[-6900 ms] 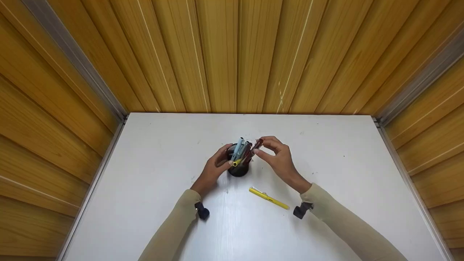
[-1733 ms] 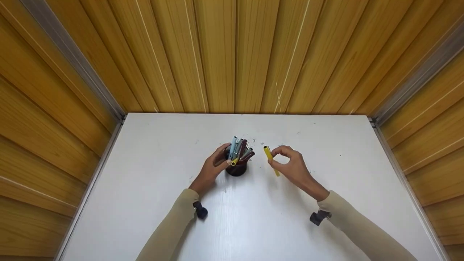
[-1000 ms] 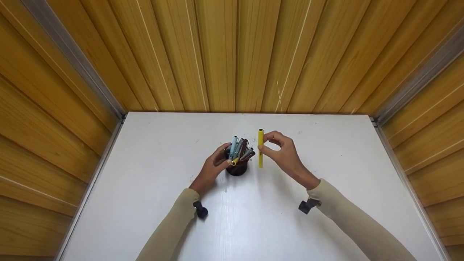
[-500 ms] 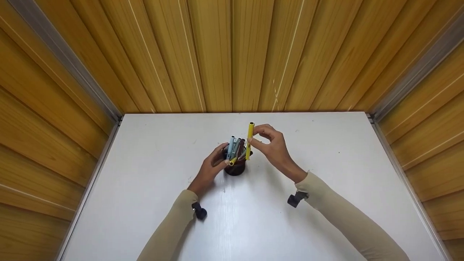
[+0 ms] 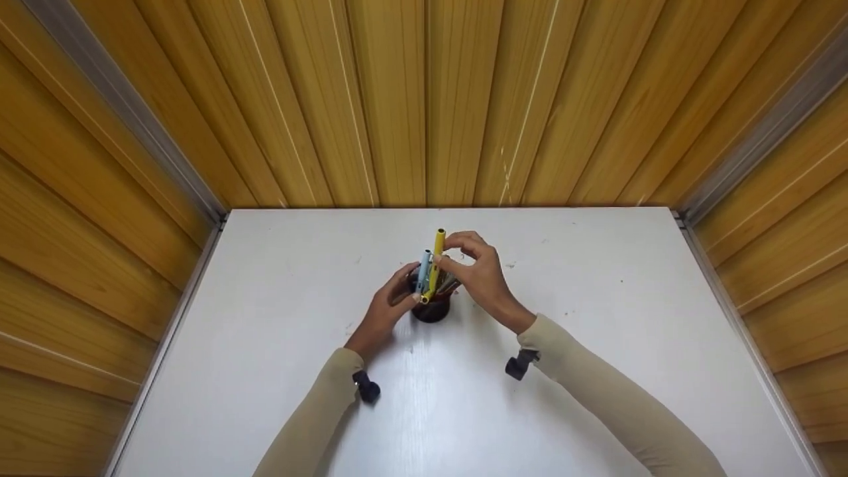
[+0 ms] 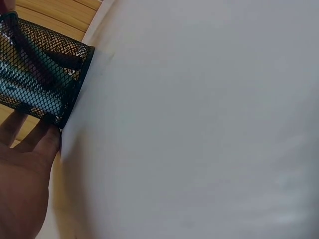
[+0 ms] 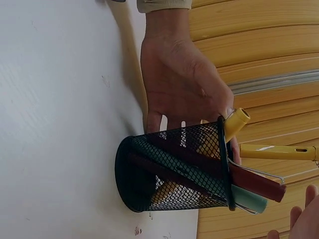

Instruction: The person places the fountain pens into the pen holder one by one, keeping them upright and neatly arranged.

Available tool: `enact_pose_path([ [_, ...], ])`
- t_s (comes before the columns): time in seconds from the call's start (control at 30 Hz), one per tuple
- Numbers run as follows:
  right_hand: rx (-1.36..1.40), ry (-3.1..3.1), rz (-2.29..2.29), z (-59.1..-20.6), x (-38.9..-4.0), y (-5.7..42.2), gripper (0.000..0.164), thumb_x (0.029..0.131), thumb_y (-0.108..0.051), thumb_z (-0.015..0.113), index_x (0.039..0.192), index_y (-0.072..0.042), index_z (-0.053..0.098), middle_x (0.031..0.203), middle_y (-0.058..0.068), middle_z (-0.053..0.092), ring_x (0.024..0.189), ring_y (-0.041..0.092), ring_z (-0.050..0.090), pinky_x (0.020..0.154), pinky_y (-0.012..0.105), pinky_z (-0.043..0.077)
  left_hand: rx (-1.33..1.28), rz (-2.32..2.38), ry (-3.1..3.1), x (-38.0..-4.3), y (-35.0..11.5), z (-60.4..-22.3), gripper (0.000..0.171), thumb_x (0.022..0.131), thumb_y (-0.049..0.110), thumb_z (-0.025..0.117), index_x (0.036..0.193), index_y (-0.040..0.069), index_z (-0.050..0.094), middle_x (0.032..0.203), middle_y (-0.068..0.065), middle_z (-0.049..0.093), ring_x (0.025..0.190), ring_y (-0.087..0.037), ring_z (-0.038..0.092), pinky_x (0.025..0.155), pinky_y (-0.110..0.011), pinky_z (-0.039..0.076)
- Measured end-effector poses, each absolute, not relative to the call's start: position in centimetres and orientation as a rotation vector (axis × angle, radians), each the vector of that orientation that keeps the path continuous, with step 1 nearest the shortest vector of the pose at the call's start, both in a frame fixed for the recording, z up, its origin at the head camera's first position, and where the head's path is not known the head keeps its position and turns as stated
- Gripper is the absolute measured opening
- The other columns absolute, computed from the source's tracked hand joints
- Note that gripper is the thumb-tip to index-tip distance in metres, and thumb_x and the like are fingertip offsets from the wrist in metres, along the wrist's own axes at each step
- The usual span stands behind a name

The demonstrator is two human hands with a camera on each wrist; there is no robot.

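My left hand [image 5: 383, 311] holds a black mesh pen holder [image 5: 432, 313] that stands upright on the table, its fingers round the far left side and thumb near the rim. In the right wrist view the mesh wall [image 7: 184, 164] shows pens leaning inside: a dark red pen [image 7: 256, 183], a green pen [image 7: 249, 199] and a yellow pen [image 7: 236, 124]. Another yellow pen [image 5: 438, 246] is pinched between thumb and fingers of my right hand [image 5: 482, 275], upright over the holder's mouth. A light blue pen [image 5: 423, 268] sticks up beside it. My left wrist view shows the holder's base touching the white surface.
The white table [image 5: 298, 265] stretches around the holder. Wood-look panel walls [image 5: 397, 99] rise behind it and at both sides. A small black camera [image 5: 520, 366] is strapped at the right sleeve, another camera [image 5: 366, 387] at the left.
Earlier my right hand held a dark red pen at the holder while the yellow pen lay on the table. It then picked up the yellow pen and brought it left over the holder.
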State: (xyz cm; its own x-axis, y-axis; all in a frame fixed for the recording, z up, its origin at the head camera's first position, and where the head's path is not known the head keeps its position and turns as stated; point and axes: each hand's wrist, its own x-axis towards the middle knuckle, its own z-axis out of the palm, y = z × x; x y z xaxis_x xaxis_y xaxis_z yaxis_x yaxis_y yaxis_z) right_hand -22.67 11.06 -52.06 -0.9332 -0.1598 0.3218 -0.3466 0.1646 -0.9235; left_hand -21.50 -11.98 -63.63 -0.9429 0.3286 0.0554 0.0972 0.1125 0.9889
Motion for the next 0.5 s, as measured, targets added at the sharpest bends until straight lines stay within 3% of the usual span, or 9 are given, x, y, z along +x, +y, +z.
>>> enact_pose_path([
  [0.5, 0.493, -2.384, 1.852, -54.2, -22.7, 10.7, 0.021, 0.097, -0.022, 0.087, 0.113, -0.010, 0.083, 0.132, 0.007, 0.066, 0.134, 0.025, 0.055, 0.119, 0.062, 0.037, 0.457, 1.937, 2.212, -21.4, -12.1, -63.5, 0.063, 0.111, 0.039, 0.067, 0.169, 0.044, 0.042, 0.169, 0.002, 0.048, 0.154, -0.027, 0.049, 0.126, -0.058, 0.038],
])
